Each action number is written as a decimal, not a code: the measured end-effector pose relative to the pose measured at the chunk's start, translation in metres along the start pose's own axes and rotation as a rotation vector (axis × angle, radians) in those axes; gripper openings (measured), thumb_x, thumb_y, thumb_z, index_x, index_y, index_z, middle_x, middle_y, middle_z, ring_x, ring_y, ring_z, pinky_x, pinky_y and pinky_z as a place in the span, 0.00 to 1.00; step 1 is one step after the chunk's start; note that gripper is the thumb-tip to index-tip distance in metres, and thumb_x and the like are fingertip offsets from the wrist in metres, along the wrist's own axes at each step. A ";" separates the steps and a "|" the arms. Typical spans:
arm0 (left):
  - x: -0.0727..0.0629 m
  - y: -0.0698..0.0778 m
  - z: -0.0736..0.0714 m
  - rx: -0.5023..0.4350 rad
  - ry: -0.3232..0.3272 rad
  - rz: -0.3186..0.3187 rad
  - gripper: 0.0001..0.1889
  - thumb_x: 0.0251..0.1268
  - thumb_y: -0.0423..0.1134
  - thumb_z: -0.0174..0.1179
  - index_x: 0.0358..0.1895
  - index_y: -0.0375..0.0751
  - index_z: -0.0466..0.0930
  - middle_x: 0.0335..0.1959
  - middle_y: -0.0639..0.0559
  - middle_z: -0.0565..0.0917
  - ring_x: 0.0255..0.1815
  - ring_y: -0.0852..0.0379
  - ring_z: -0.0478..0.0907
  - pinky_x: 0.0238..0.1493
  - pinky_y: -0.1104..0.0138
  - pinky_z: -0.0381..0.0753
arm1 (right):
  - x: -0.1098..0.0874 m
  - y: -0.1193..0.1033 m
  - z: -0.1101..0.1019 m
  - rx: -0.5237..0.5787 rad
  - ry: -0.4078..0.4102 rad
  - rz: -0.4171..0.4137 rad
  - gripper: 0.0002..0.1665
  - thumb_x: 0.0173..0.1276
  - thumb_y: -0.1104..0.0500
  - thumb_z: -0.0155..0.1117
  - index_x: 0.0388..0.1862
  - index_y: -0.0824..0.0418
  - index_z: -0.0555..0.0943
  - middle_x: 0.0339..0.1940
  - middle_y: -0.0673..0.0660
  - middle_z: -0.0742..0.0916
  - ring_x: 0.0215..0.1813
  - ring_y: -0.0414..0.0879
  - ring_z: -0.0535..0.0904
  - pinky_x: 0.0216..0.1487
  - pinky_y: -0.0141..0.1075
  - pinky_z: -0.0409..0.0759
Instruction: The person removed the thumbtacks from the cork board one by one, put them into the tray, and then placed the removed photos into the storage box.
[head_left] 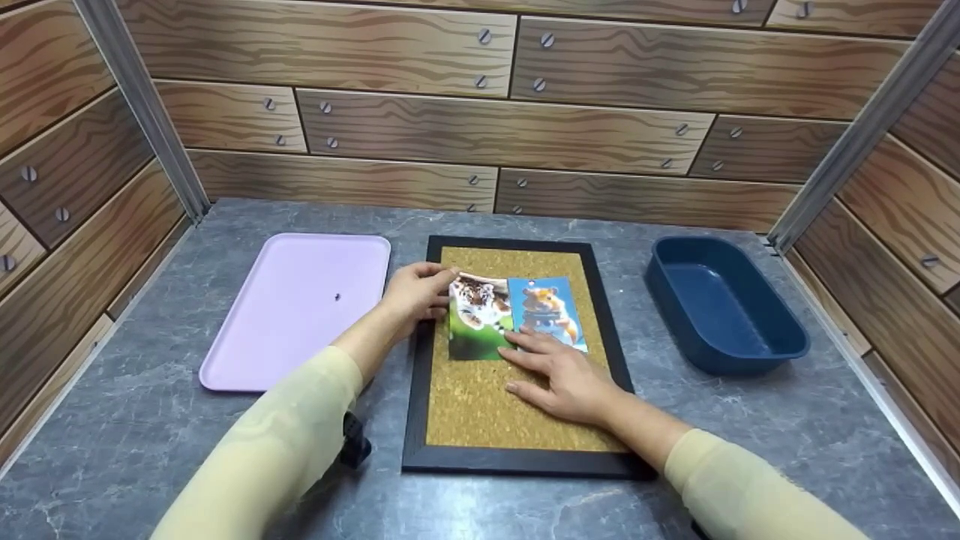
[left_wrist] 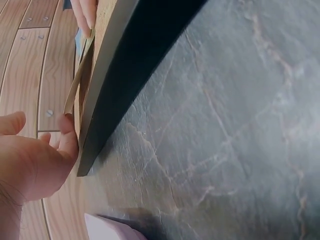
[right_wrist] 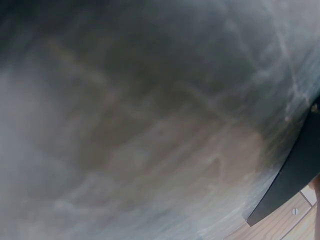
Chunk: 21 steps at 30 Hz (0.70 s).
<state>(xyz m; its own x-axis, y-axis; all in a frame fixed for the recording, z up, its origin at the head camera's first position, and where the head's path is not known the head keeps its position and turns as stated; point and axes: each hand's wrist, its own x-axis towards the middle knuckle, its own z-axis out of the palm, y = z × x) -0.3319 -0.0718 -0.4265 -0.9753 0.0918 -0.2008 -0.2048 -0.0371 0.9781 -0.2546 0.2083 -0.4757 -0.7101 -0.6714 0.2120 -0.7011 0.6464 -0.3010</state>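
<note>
A tiger picture (head_left: 469,341) and a squirrel picture (head_left: 556,300) lie side by side on a framed cork board (head_left: 495,405). My left hand (head_left: 412,300) is at the left edge of the tiger picture. In the left wrist view a fingertip of the left hand (left_wrist: 37,160) touches the edge of the raised card (left_wrist: 75,92), and another digit stands apart from it. My right hand (head_left: 566,375) lies over the board, its extended fingers pressing the lower right part of the tiger picture and overlapping the squirrel picture. A small red spot, perhaps a pin, shows at the squirrel picture's top.
A lilac tray (head_left: 300,315) lies left of the board, with a small dark item (head_left: 337,297) on it. A deep blue bin (head_left: 724,300) stands to the right. The board's black frame (head_left: 525,459) rests on the grey marbled table (head_left: 135,457). Wood-patterned walls surround the table.
</note>
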 end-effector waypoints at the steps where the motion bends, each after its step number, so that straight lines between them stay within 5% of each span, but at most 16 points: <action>1: 0.000 0.000 0.000 -0.003 -0.013 -0.010 0.21 0.78 0.41 0.64 0.65 0.30 0.78 0.47 0.37 0.87 0.35 0.54 0.85 0.32 0.68 0.85 | 0.000 0.000 0.000 0.000 0.000 0.001 0.36 0.80 0.34 0.58 0.79 0.49 0.75 0.83 0.50 0.71 0.83 0.55 0.62 0.79 0.56 0.63; 9: -0.001 0.004 -0.004 0.066 -0.149 -0.056 0.26 0.78 0.43 0.65 0.72 0.36 0.76 0.52 0.37 0.86 0.37 0.53 0.85 0.35 0.66 0.85 | 0.000 0.000 0.000 0.003 -0.002 0.006 0.37 0.80 0.33 0.57 0.80 0.49 0.74 0.83 0.50 0.70 0.83 0.55 0.62 0.79 0.57 0.63; 21: -0.003 0.001 -0.008 0.141 -0.288 -0.027 0.27 0.77 0.33 0.62 0.75 0.34 0.72 0.58 0.37 0.84 0.37 0.54 0.84 0.33 0.66 0.86 | 0.001 -0.001 -0.001 0.001 -0.007 0.007 0.37 0.80 0.34 0.57 0.80 0.49 0.74 0.83 0.50 0.70 0.83 0.55 0.62 0.79 0.57 0.63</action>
<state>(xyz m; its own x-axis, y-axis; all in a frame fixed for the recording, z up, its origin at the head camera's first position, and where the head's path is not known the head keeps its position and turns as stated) -0.3301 -0.0801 -0.4257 -0.9022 0.3697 -0.2224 -0.1971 0.1053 0.9747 -0.2545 0.2074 -0.4744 -0.7143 -0.6695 0.2039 -0.6963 0.6504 -0.3035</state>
